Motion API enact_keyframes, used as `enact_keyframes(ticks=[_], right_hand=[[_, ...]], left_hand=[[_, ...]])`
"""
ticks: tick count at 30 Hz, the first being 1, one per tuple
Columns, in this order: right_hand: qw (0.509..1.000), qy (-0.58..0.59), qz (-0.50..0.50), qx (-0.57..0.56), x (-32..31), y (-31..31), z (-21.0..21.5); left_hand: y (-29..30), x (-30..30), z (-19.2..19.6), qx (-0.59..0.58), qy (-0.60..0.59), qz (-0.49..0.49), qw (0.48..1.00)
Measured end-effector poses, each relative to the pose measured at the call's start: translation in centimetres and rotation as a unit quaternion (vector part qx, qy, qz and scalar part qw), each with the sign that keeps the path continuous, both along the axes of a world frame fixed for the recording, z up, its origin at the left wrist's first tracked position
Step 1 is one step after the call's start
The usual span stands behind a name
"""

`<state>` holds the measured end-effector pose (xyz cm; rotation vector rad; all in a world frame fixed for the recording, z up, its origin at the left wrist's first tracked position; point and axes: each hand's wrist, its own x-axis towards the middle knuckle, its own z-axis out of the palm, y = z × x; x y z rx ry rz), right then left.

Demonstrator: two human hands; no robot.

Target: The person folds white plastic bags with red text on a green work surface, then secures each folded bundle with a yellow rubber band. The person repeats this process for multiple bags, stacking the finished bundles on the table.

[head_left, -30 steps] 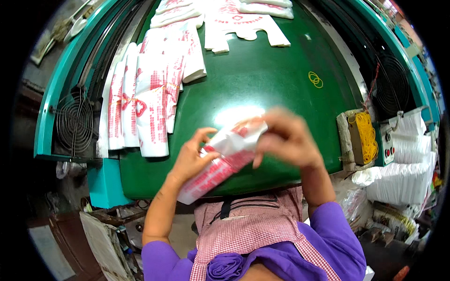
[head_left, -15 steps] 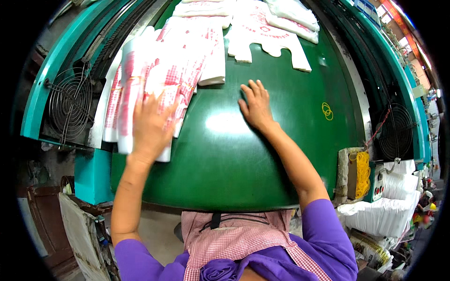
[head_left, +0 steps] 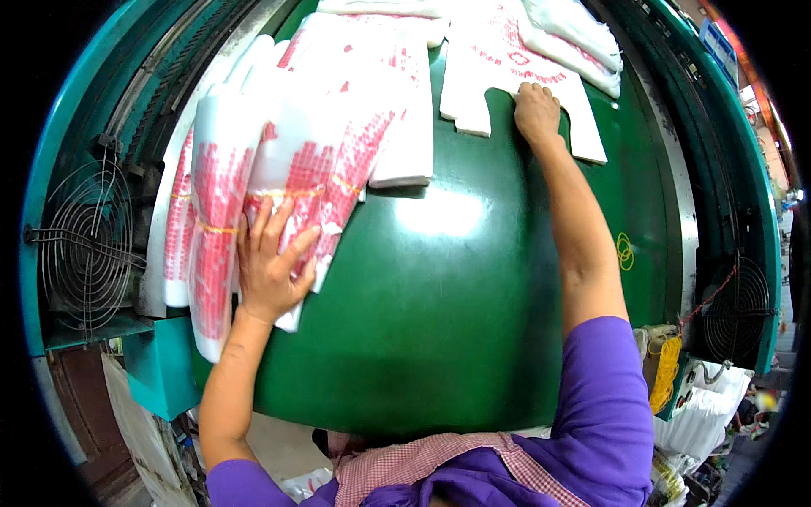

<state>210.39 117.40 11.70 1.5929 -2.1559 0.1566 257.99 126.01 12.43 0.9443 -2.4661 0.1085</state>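
Observation:
My left hand [head_left: 274, 266] lies with spread fingers on a roll of white-and-red plastic bags [head_left: 291, 173], tied round with a yellow rubber band. Another banded roll [head_left: 224, 182] is just left of that hand. Farther off, my right hand [head_left: 538, 114] bends its fingers over the near, cut-out edge of a flat stack of white plastic bags [head_left: 473, 72] with red print. Its thumb is hidden. These bags have handle-shaped cut-outs at their near end.
A green belt surface [head_left: 405, 338] runs away from me between metal side rails. Loose yellow rubber bands [head_left: 624, 252] lie at its right, and a bunch of yellow bands [head_left: 666, 376] hangs near the corner. Wire-guarded fans [head_left: 91, 245] flank it. More folded bags [head_left: 583, 42] lie at the back.
My right hand has reached forward and right from the bare belt to the edge of the flat bag stack. My left hand has settled on the banded rolls. The view has shifted.

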Motion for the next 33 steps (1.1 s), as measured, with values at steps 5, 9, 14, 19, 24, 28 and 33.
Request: enact_keyframes(ticks=[5, 9, 14, 19, 24, 28, 33], right_hand=[[0.975, -0.100, 0.195, 0.020, 2.2, 11.1, -0.7], [0.957, -0.144, 0.242, 0.067, 7.3, 20.0, 1.3], [0.980, -0.138, 0.144, 0.003, 6.1, 15.8, 3.4], [0.994, -0.107, 0.015, 0.023, 4.3, 6.9, 1.1], [0.995, -0.085, 0.014, 0.051, 2.3, 3.6, 1.4], [0.968, -0.174, 0.073, 0.165, 5.5, 9.6, 2.3], [0.923, -0.255, 0.223, 0.184, 12.7, 26.3, 3.6]], left_hand=[[-1.2, -0.2, -0.8, -0.013, 0.005, 0.021, 1.000], [-0.9, -0.4, -0.3, -0.053, -0.022, 0.049, 0.997], [4.4, -3.0, -1.6, -0.009, -0.009, 0.052, 0.999], [5.8, -3.1, -1.4, 0.022, -0.016, 0.046, 0.999], [6.2, -2.8, -1.9, 0.040, -0.018, 0.043, 0.998], [6.0, -2.7, -2.1, 0.043, -0.013, 0.039, 0.998], [6.2, -2.8, -1.4, 0.006, -0.024, 0.029, 0.999]])
